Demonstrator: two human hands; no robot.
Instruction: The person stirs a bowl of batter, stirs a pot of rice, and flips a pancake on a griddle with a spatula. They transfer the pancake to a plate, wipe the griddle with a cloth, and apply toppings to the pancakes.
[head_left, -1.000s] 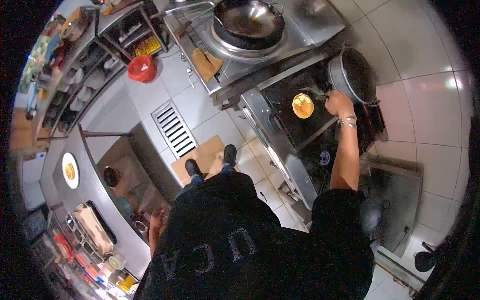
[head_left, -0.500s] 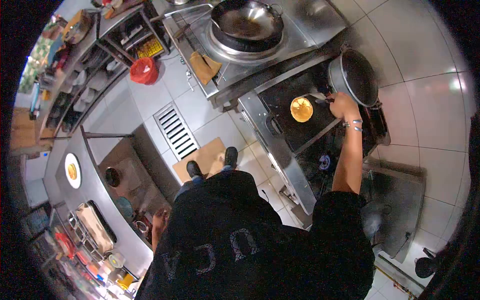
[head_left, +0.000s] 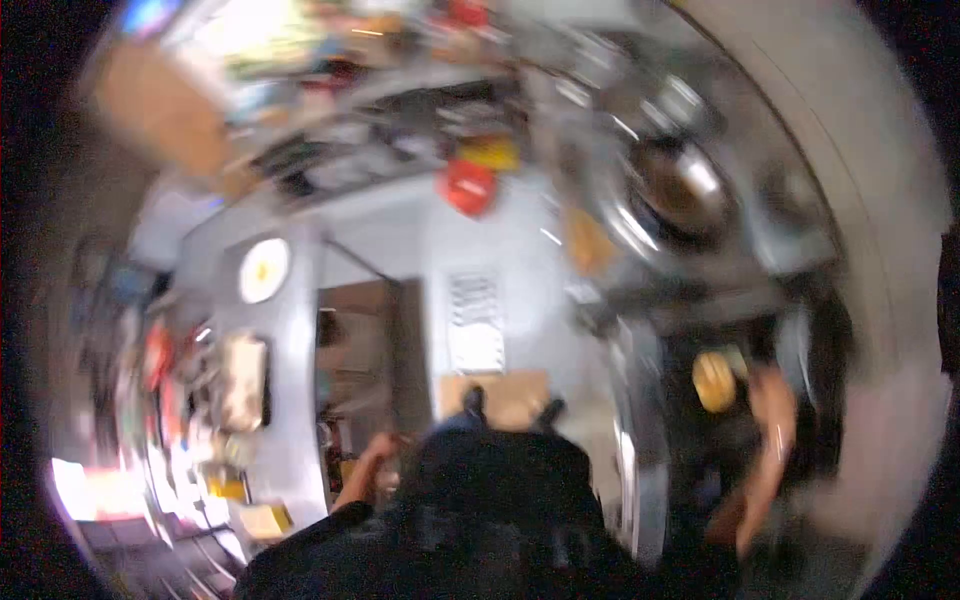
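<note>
The whole view is smeared by motion. My right hand (head_left: pixel 770 395) reaches out over the dark griddle (head_left: pixel 740 440), just right of a round yellow flatbread (head_left: pixel 714 382) lying on it. The blur hides whether its fingers hold anything. My left hand (head_left: pixel 375 455) hangs low at my side, close to the steel counter (head_left: pixel 290 400); its fingers are too blurred to read. My black top fills the bottom of the view.
A wok (head_left: pixel 685 190) sits on a burner beyond the griddle. A red basket (head_left: pixel 468 186) is by the far shelves. A white plate (head_left: pixel 263 270) with yellow food rests on the counter. My shoes stand on a cardboard mat (head_left: pixel 505 395) near a floor grate (head_left: pixel 475 320).
The view has swung sharply and turned blurry. The griddle and flatbread now lie at lower right, the counter at left. My right hand stays beside the flatbread.
</note>
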